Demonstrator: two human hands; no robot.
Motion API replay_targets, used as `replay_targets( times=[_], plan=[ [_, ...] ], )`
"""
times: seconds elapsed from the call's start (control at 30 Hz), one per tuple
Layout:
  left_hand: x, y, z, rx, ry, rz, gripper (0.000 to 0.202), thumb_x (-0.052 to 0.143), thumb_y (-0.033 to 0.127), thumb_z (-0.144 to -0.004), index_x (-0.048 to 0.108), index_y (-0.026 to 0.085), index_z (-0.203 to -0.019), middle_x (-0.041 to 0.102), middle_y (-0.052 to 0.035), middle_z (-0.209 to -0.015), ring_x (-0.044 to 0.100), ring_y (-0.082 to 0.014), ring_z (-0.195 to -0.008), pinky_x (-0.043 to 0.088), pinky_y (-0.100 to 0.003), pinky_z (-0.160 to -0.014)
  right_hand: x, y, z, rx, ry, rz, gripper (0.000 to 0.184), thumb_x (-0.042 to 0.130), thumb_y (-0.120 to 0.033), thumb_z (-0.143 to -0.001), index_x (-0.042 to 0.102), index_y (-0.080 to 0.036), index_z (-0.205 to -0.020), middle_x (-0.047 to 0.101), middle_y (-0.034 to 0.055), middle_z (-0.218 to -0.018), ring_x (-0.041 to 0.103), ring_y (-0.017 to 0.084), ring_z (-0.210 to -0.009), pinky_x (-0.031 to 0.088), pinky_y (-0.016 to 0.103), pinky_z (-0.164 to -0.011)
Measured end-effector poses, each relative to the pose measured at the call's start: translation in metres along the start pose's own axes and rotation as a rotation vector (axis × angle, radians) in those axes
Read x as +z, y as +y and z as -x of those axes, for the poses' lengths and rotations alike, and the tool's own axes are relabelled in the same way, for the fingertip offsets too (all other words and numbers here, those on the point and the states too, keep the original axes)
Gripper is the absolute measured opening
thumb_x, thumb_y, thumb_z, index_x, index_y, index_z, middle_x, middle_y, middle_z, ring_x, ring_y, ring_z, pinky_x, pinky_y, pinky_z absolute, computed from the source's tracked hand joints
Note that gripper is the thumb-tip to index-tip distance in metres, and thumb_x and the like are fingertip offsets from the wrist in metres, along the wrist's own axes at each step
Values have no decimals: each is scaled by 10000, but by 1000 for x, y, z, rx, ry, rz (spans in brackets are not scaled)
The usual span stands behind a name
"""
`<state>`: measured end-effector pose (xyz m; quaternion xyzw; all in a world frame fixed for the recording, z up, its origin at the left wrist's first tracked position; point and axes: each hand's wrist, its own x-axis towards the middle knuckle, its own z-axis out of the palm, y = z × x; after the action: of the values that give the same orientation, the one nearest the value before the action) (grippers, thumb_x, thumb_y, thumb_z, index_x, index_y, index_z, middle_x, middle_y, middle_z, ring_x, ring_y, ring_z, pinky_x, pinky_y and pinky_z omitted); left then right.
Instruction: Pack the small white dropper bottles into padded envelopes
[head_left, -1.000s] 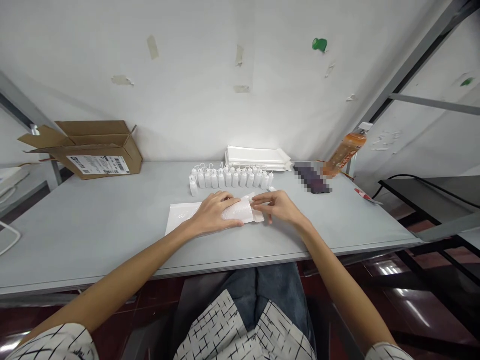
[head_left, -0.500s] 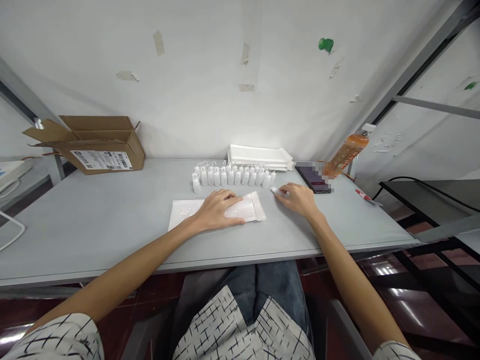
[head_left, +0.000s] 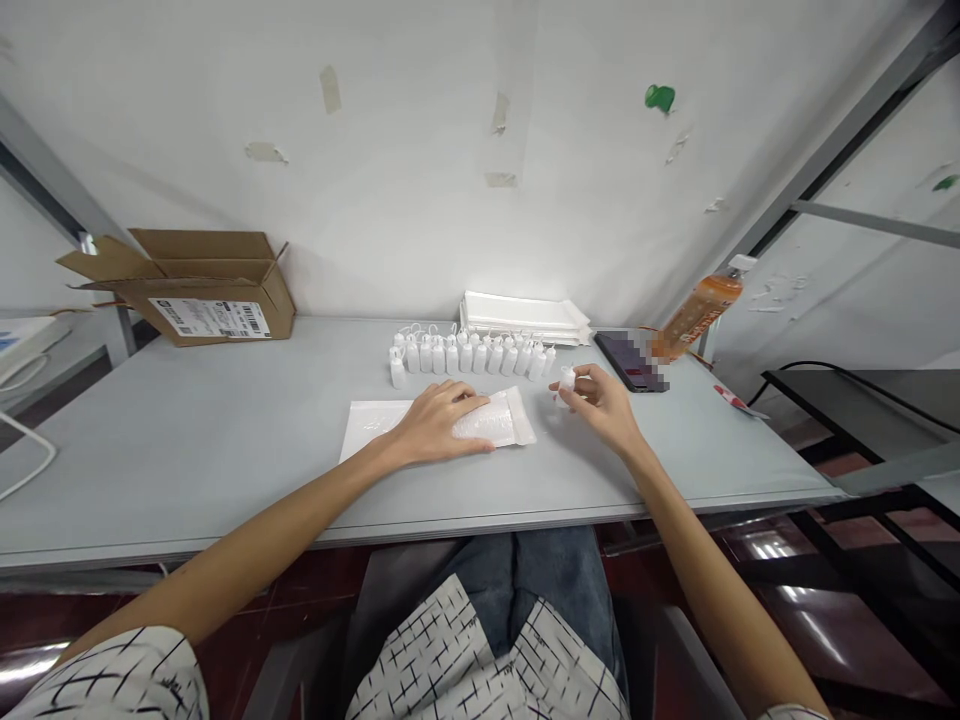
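My left hand (head_left: 439, 420) lies flat, fingers spread, on a white bubble mailer (head_left: 504, 420) that rests on the grey table (head_left: 225, 440). To the right of the mailer, my right hand (head_left: 600, 400) is lifted a little off the table and pinches a small white bottle (head_left: 567, 380). Behind both hands stands a row of several small white bottles (head_left: 469, 355) with looped caps.
A stack of white mailers (head_left: 521, 315) lies at the back by the wall. A dark phone (head_left: 630, 360) and a tilted orange drink bottle (head_left: 701, 305) are at the right. An open cardboard box (head_left: 199, 285) sits far left. A metal frame post (head_left: 817, 140) rises at the right.
My right hand left the mailer's open end, went right to a loose small bottle on the table and picked it up. My left hand stayed on the mailer.
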<state>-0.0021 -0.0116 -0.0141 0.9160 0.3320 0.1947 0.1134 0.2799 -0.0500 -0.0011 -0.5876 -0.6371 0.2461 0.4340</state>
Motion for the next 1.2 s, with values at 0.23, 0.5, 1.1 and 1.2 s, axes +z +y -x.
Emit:
replay_targets(
  times=[0.23, 0.5, 1.1, 1.2],
  plan=[
    [0, -1, 0, 5, 2, 5, 665, 647, 649, -789, 616, 210, -1287, 614, -103, -1192, 561, -280, -1082, 434, -450, -957, 25, -24, 0, 114, -157, -318, 293, 742, -386, -680, 598, -172, -819, 624, 32, -748, 577, 158, -660, 468, 273, -544],
    [-1, 1, 0, 21, 9, -1, 642, 642, 646, -793, 626, 210, -1264, 621, -106, -1170, 567, -280, -1077, 436, -445, -949, 45, -21, 2, 147, -178, -237, 346, 740, -371, -693, 589, -178, -938, 654, 6, -672, 578, 150, -555, 438, 278, -545],
    [-6, 2, 2, 12, -4, 2, 616, 625, 644, -804, 632, 234, -1264, 622, -99, -1171, 567, -280, -1067, 447, -443, -943, 51, -19, 3, 15, -250, 3, 223, 657, -358, -754, 775, -171, -779, 678, 43, -770, 456, 125, -590, 370, 276, -573],
    [-6, 1, 2, 19, -2, -9, 610, 638, 631, -802, 633, 227, -1259, 623, -99, -1161, 566, -283, -1064, 446, -440, -934, 53, -19, 5, -65, -309, 5, 196, 641, -321, -754, 783, -190, -786, 657, 39, -787, 462, 123, -611, 363, 264, -566]
  ],
)
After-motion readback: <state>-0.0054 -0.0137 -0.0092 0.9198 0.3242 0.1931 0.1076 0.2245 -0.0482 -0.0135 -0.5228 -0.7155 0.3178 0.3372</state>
